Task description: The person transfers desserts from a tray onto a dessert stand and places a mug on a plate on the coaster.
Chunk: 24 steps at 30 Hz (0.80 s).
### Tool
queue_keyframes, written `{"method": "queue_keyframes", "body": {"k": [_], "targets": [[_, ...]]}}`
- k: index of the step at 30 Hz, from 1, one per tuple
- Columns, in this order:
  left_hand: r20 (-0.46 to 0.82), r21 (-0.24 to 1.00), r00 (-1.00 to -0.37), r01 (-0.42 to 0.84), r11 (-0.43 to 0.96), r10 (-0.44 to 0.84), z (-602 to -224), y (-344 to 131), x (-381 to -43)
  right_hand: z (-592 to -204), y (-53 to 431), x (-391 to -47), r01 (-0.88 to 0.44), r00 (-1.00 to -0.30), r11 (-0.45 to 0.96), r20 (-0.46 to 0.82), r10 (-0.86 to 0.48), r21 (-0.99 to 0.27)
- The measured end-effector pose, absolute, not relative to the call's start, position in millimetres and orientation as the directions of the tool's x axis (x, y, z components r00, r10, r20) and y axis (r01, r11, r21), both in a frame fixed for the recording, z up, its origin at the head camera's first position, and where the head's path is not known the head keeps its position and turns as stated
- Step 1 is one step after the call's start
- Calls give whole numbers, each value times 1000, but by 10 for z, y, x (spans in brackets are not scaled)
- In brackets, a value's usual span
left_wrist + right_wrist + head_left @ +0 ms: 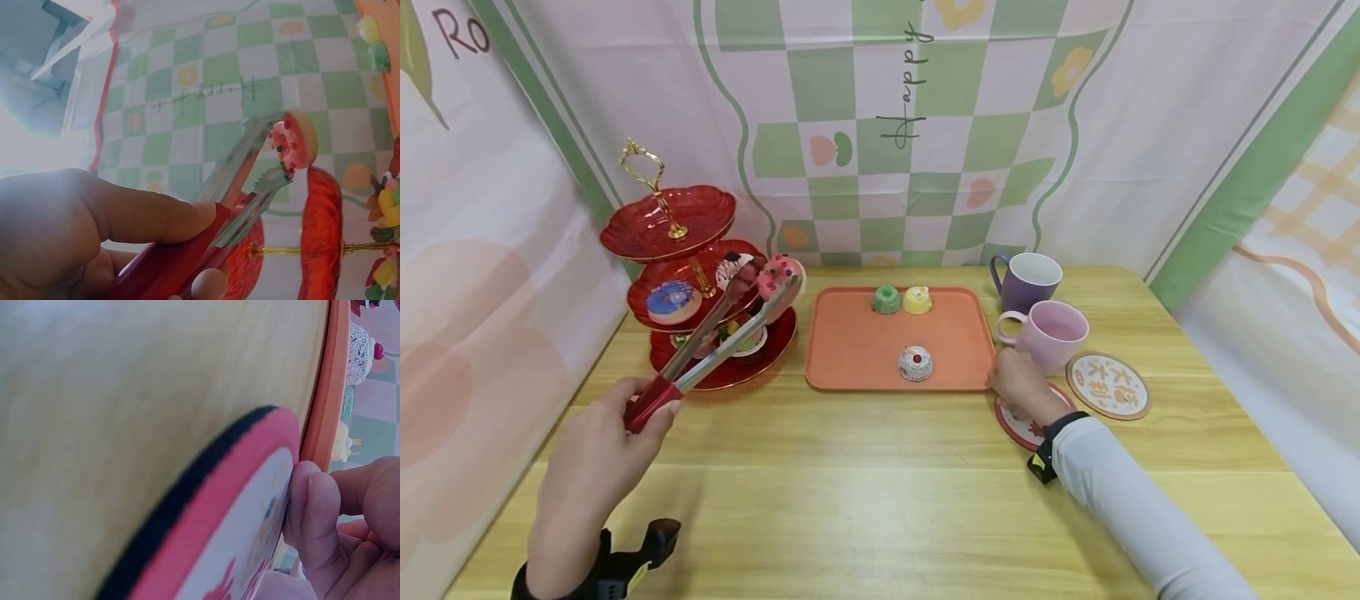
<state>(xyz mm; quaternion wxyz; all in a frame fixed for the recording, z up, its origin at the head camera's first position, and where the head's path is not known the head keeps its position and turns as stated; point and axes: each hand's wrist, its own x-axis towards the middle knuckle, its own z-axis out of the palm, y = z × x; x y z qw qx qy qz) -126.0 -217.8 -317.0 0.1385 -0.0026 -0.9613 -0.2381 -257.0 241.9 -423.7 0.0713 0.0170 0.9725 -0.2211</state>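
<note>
My left hand [598,454] grips the red handles of a pair of metal tongs [718,337]. Between the tong tips is a pink-iced donut [780,277] with coloured sprinkles, raised beside the middle tier of a red three-tier stand [668,221]. In the left wrist view the donut [294,140] is pinched at its iced side. My right hand [1024,387] is at the near right corner of an orange tray [857,350], above a round coaster [1022,429]. Its fingers [320,503] are curled and pinch the tray rim [325,425] there.
On the tray sit a green cake [886,300], a yellow cake [917,300] and a white domed cake [915,364] with a cherry. A purple mug [1026,287], a pink mug [1048,333] and another coaster [1108,385] stand right. More pastries, including a blue-topped one [673,302], occupy the stand.
</note>
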Motion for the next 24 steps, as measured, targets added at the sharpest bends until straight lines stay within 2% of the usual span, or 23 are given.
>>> {"method": "queue_keyframes", "body": {"k": [13,24], "targets": [[275,477,-953,20,878,-127,-3134,-2318,-1140,-4238,2416,-2556,44,-991,900,-135,-17,-434],[215,438,-944,-135,889,-249,-3107,-2629,-1017,-4243,2431,-2557,-4,-994,915,-99,-48,-403]]}}
